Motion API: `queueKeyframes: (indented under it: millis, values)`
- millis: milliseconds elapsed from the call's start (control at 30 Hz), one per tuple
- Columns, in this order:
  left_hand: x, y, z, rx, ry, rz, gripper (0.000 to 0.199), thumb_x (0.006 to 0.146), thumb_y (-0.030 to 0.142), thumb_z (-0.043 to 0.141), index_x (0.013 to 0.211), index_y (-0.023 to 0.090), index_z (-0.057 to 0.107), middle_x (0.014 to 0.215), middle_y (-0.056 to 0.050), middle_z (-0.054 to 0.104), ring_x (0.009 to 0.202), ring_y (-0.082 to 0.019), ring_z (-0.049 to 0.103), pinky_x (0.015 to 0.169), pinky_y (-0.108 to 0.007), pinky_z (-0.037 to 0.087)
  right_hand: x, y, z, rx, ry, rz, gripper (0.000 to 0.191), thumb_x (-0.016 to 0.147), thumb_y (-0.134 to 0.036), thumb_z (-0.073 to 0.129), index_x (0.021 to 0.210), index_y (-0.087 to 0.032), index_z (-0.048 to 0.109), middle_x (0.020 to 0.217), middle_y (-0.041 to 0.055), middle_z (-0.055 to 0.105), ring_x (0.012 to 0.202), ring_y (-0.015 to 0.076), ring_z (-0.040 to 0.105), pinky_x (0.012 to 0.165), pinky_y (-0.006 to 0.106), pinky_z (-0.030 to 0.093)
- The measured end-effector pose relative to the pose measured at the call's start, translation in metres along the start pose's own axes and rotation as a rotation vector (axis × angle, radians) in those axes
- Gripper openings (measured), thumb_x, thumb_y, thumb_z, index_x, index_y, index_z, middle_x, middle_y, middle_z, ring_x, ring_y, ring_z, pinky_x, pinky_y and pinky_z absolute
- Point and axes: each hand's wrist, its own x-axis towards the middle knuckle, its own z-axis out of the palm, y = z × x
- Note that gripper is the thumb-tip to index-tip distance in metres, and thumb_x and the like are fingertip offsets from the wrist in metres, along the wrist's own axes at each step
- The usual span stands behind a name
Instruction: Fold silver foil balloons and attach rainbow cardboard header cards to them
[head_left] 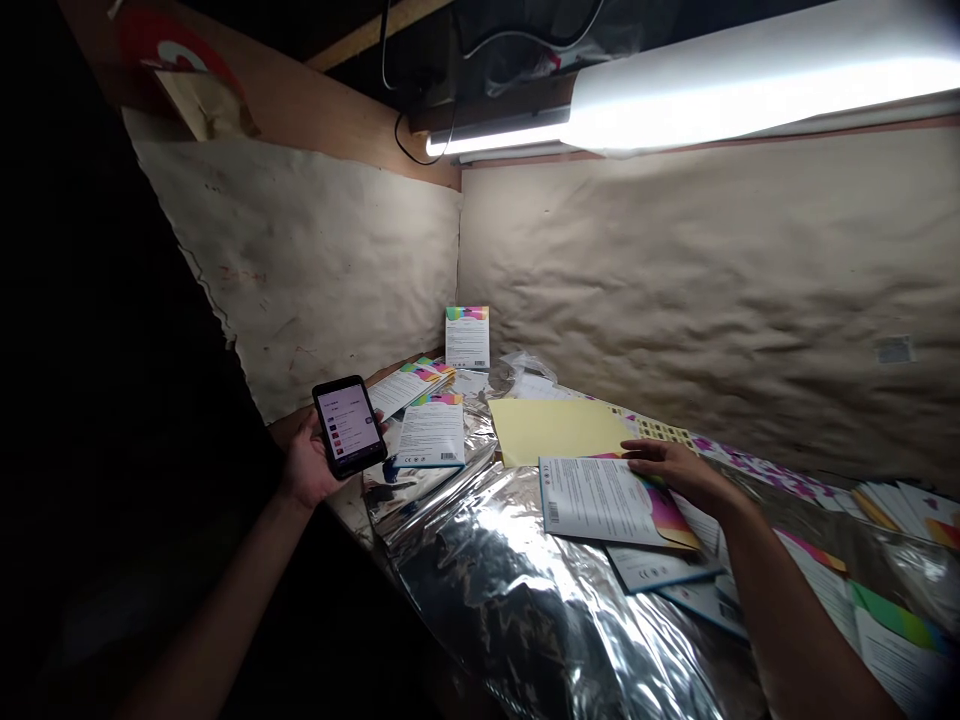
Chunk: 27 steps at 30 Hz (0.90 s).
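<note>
A cramped corner bay is lined with creased kraft paper on both walls, and a bright fluorescent tube lamp runs across the upper right of the frame. The wooden surface narrows toward the corner and is mostly covered by a crumpled silver foil sheet, which throws back hard glare. Printed cards with rainbow-coloured bands lie scattered across it, overlapping toward the right edge of the frame, while one upright card leans in the far corner beside a crumpled clear plastic bag.

At center, a pale yellow sheet lies partly beneath the right grip, which is open, its fingers spread on a printed card at lower center without pinching it. The left grip is closed around a smartphone with a lit screen, held out over the surface's left edge.

The slick, creased foil could let cards slide or fan apart under light pressure from the fingers. A loose one-handed hold could also drop the smartphone toward the dark gap at left.
</note>
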Motion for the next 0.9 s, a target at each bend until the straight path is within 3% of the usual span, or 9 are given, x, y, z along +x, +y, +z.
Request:
queueKeyframes:
  millis: [167,333,433,633,800,900]
  values:
    - [-0.015,0.011,0.0,0.005,0.065,0.012,0.061,0.094,0.048,0.045,0.146,0.016,0.046,0.125,-0.023,0.066,0.113,-0.042,0.064,0.09,-0.067,0.05,-0.002,-0.001,0.003,-0.044,-0.012,-0.012,0.058,0.058,-0.035,0.085,0.111,-0.017,0.073,0.11,0.011,0.075,0.105,0.0297,0.068,0.086,0.033,0.056]
    - [-0.036,0.022,-0.004,0.002,0.165,0.069,0.065,0.094,0.055,0.045,0.145,0.016,0.046,0.124,-0.022,0.066,0.111,-0.04,0.065,0.088,-0.063,0.053,-0.003,-0.001,0.005,-0.082,0.013,-0.016,0.055,0.059,-0.038,0.083,0.109,-0.018,0.074,0.114,0.0103,0.074,0.102,0.0293,0.069,0.079,0.03,0.057]
    - [-0.048,0.03,-0.008,-0.024,0.226,0.078,0.065,0.095,0.054,0.044,0.146,0.014,0.045,0.122,-0.021,0.068,0.112,-0.039,0.065,0.093,-0.065,0.05,-0.001,0.001,0.004,-0.092,0.017,-0.014,0.052,0.058,-0.038,0.083,0.106,-0.019,0.075,0.113,0.0095,0.074,0.105,0.0297,0.068,0.083,0.031,0.057]
    - [-0.063,0.038,-0.018,-0.086,0.187,0.078,0.063,0.096,0.05,0.043,0.148,0.016,0.042,0.126,-0.02,0.066,0.119,-0.041,0.061,0.097,-0.069,0.044,0.004,0.004,0.004,-0.081,0.012,0.012,0.055,0.055,-0.041,0.083,0.106,-0.02,0.075,0.118,0.0105,0.072,0.113,0.0323,0.065,0.091,0.033,0.056]
    - [-0.066,0.035,-0.019,-0.007,0.284,0.088,0.075,0.089,0.066,0.046,0.143,0.014,0.048,0.116,-0.021,0.07,0.112,-0.041,0.065,0.091,-0.062,0.051,0.002,0.002,0.006,-0.137,0.035,0.002,0.05,0.057,-0.041,0.082,0.103,-0.021,0.076,0.121,0.0097,0.071,0.114,0.0332,0.065,0.092,0.032,0.056]
    - [-0.065,0.035,-0.014,0.071,0.39,0.088,0.065,0.093,0.059,0.042,0.138,0.014,0.053,0.105,-0.02,0.074,0.098,-0.038,0.071,0.081,-0.057,0.057,0.001,0.002,0.007,-0.148,0.029,0.004,0.047,0.06,-0.042,0.08,0.103,-0.022,0.076,0.118,0.0085,0.073,0.112,0.0322,0.066,0.089,0.032,0.058]
